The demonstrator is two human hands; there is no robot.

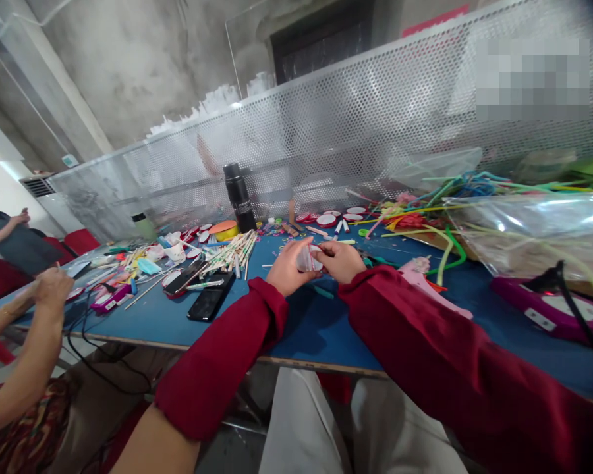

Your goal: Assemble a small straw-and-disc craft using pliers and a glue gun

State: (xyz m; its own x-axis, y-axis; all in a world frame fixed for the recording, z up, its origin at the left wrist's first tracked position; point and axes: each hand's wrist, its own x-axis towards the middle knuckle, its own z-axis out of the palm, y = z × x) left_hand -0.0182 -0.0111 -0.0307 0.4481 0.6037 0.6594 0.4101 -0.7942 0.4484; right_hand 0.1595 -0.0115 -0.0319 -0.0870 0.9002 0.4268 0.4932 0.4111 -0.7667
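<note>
Person's left grip is holding a small round white-and-red disc, right grip is pinching its right side, both are hovering above the blue bench, black rectangular phone is lying to the left, black cylindrical bottle is standing behind

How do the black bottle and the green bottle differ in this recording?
The black bottle is dark all over with pale lettering; the green bottle has a pale green body and dark cap. The black bottle looks taller in the picture, the green bottle shorter and farther left, though true sizes can't be judged. Both stand upright near the perforated screen.
</note>
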